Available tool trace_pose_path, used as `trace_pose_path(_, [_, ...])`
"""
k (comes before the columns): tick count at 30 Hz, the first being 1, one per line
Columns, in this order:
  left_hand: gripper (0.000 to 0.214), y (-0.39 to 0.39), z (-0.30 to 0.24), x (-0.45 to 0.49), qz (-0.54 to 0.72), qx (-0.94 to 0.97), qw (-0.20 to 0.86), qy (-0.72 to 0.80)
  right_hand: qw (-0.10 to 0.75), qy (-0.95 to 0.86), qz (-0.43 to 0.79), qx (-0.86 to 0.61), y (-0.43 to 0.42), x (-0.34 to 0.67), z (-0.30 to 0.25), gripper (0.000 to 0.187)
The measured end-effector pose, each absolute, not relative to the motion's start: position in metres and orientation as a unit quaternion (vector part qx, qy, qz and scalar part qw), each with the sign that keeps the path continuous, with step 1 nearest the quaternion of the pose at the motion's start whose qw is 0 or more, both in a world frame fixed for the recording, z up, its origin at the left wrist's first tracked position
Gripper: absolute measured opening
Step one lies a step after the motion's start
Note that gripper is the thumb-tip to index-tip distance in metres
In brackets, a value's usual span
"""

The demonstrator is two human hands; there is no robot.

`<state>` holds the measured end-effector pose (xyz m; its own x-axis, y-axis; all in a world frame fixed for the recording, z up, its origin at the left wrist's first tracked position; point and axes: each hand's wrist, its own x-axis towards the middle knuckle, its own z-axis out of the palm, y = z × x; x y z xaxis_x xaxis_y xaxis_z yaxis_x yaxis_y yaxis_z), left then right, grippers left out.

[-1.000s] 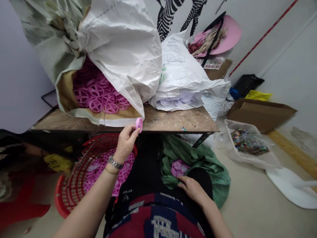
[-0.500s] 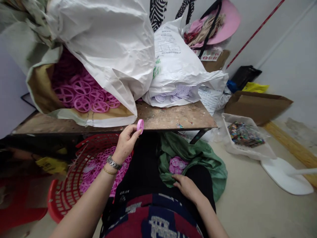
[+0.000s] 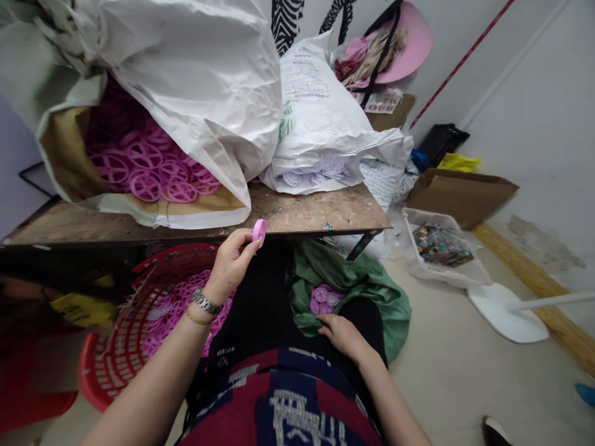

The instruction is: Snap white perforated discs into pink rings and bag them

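My left hand (image 3: 231, 262) is raised in front of the table edge and pinches a small pink plastic ring (image 3: 259, 230) between thumb and fingers. My right hand (image 3: 343, 335) rests low on my lap with its fingers bent at the edge of a green bag (image 3: 372, 291) that holds a small pile of pink rings (image 3: 324, 300); whether it holds one I cannot make out. Below my left wrist stands a red plastic basket (image 3: 134, 347) with many pink rings in it.
A worn wooden table (image 3: 307, 214) carries a big white sack (image 3: 186, 93) spilling large pink spoked rings (image 3: 149, 176) and a second white sack (image 3: 325, 124) with pale rings. To the right on the floor lie a cardboard box (image 3: 460, 192), a white tray of colourful bits (image 3: 439, 244) and a white fan base (image 3: 506, 303).
The view has swung slightly right and down. My left hand keeps the pink ring at the table edge; my right hand stays at the green bag.
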<state>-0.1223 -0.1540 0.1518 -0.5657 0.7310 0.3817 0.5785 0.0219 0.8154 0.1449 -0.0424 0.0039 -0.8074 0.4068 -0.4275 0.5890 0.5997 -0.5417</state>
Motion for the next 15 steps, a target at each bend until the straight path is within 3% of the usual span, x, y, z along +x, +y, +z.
trace_pose_path(15, [0.018,-0.173,0.160,-0.109,0.519,0.464,0.063,0.715,0.116,0.890,-0.344,0.276,-0.048,0.156,0.002,0.040])
